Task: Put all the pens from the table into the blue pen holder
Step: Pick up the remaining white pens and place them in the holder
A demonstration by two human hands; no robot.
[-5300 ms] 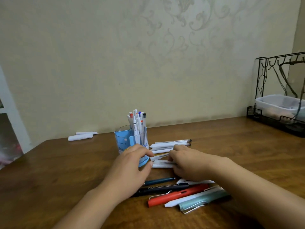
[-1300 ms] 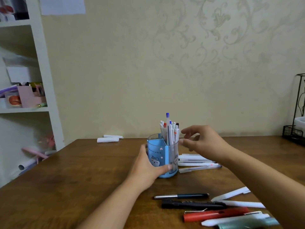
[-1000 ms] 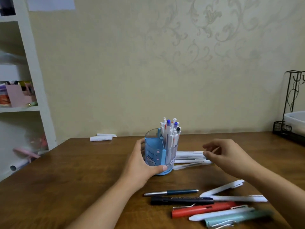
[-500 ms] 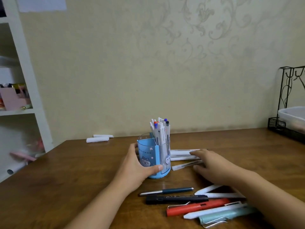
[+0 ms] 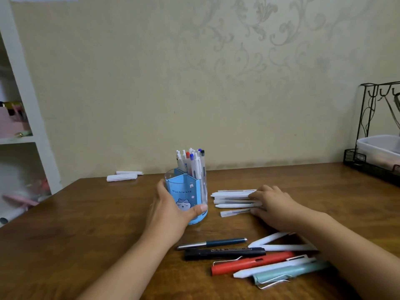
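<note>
Your blue pen holder (image 5: 187, 195) is a round cup with blue inner dividers, a clear outer wall and a small cat face on the front; it stands upright on the wooden table (image 5: 82, 224) with a cluster of white pens (image 5: 191, 162) sticking up from its right-hand compartment. Compared with half a second ago, your right hand (image 5: 273, 207) has settled further onto the row of white pens (image 5: 234, 201) lying just right of the holder, and the holder has not shifted on the table. Your left hand (image 5: 171, 213) wraps the holder from its left side, thumb pressed across the lower front. Your right hand lies palm down with fingers curled over the right ends of the white row; whether it has closed on any one pen, you cannot tell. Nearer you lie a dark blue pen (image 5: 213, 243), a black pen (image 5: 225, 253), a red pen (image 5: 253, 263), white ones and a pale teal pen (image 5: 291, 272).
</note>
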